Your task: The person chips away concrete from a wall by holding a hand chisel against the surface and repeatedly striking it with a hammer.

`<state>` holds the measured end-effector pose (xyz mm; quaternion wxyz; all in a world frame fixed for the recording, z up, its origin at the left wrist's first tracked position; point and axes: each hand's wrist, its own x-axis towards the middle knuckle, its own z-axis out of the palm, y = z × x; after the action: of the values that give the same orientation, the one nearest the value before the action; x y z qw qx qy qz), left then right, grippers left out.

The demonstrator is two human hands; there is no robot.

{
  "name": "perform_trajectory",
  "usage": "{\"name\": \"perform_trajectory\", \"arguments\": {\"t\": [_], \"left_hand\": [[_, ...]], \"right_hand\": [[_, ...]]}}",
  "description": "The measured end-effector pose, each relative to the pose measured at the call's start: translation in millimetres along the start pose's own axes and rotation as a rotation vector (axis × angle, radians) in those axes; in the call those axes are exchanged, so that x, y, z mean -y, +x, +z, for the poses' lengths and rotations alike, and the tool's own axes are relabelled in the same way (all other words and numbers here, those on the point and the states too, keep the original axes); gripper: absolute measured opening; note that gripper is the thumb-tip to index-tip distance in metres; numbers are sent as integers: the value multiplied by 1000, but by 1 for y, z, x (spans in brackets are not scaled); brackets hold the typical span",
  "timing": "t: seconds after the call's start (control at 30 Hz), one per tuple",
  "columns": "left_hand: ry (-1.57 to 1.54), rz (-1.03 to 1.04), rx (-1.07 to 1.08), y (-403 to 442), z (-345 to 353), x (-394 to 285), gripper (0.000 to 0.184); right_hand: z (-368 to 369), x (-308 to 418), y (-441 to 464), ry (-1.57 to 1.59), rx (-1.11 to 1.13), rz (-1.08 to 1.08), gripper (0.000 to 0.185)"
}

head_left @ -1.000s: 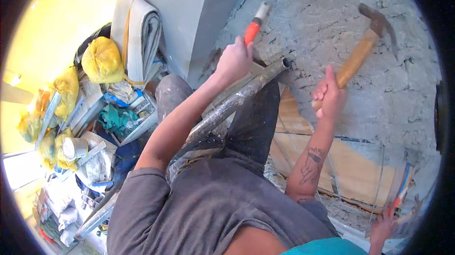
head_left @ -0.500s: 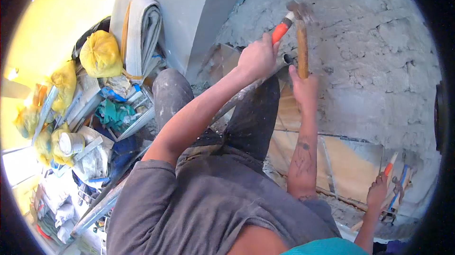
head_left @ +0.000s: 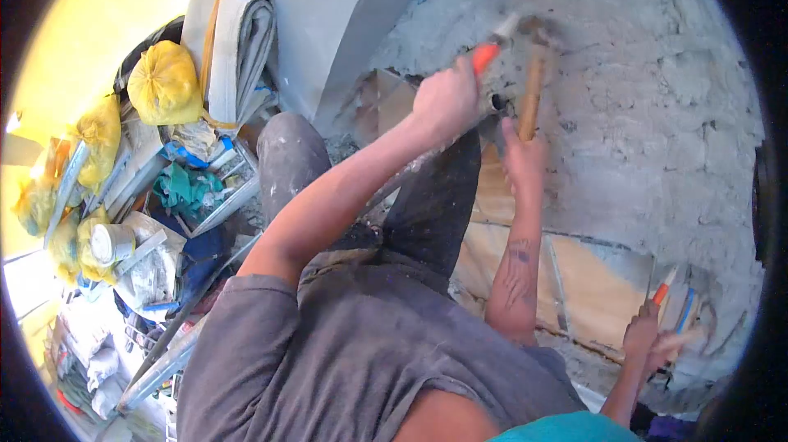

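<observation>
My left hand [head_left: 446, 101] is wrapped round the orange grip of a chisel [head_left: 486, 56]. Its pale shaft points up toward the rough grey wall surface [head_left: 624, 89], and its far end is blurred. My right hand [head_left: 524, 159] grips a hammer [head_left: 533, 93] by its wooden handle. The dark hammer head is smeared by motion close beside the chisel's pale end; I cannot tell whether they touch. An open pipe end [head_left: 497, 102] shows between my two hands.
At right, another person's hand [head_left: 640, 335] holds an orange-gripped tool [head_left: 663, 286]. Yellow bags [head_left: 164, 85], a folded grey sheet [head_left: 226, 40] and debris crowd the left. Tan panels [head_left: 599, 286] lie below the grey surface. A grey panel [head_left: 316, 15] stands at the top.
The hammer head has shifted slightly right and down, its handle tilting right. My left hand stays nearly in place. The other person's tool has moved slightly left, and their second hand shows.
</observation>
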<state>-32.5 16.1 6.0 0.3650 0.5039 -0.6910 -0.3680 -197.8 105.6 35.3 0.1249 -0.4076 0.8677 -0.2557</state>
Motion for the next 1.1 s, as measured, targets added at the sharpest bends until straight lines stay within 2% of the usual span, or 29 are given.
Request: {"name": "perform_trajectory", "arguments": {"t": [0.03, 0.07, 0.13, 0.17, 0.23, 0.3, 0.33, 0.4, 0.5, 0.6, 0.67, 0.73, 0.77, 0.83, 0.87, 0.93, 1.0, 1.03, 1.1], "left_hand": [[5, -40, 4, 2, 3, 3, 38], [5, -33, -24, 9, 1, 8, 38], [56, -1, 6, 2, 0, 17, 39], [55, -13, 12, -2, 1, 19, 39], [70, -3, 7, -2, -7, 13, 39], [57, 32, 29, -9, -13, 5, 39], [46, 62, 46, -13, -16, 2, 39], [40, 110, 32, -14, -19, -9, 39], [40, 146, 31, -12, -16, -14, 39], [48, 143, 54, -13, -11, -7, 38], [43, 152, 75, -12, -9, -2, 37], [78, 132, 70, -13, -6, -2, 37], [68, 129, 76, -12, -3, -1, 37], [49, 132, 82, -14, 4, 6, 37], [32, 122, 70, -12, 5, 11, 38], [24, 112, 89, -11, -2, 11, 38], [31, 138, 104, -11, -3, 11, 36], [32, 140, 110, -9, -3, 9, 36], [62, 144, 105, -7, -2, 7, 37]], "right_hand": [[-1, -3, 0, -36, 100, 35, 52], [-1, -1, 3, -31, 96, 7, 52], [-13, 8, -25, 277, 122, 94, 51], [-22, 16, -32, 270, 131, 102, 51], [-45, 40, -40, 501, 13, 86, 43], [-66, 50, -41, 645, -68, -77, 46], [-73, 55, -45, 645, -70, -76, 46], [-82, 63, -52, 870, -160, -271, 42], [-82, 73, -63, 1002, -176, -331, 40], [-55, 51, -60, 978, -258, -259, 43], [-10, 13, -36, 970, -333, -94, 42], [28, -15, -21, 540, -246, -145, 44], [25, -16, -19, 541, -260, -142, 44], [15, -11, -25, 221, 33, 85, 38], [4, -7, -29, 227, 28, 84, 38], [-33, 20, -51, 467, 13, 143, 42], [-55, 25, -51, 668, -92, -44, 43], [-65, 34, -52, 669, -96, -38, 43], [-79, 50, -55, 1053, -130, -370, 42]]}}
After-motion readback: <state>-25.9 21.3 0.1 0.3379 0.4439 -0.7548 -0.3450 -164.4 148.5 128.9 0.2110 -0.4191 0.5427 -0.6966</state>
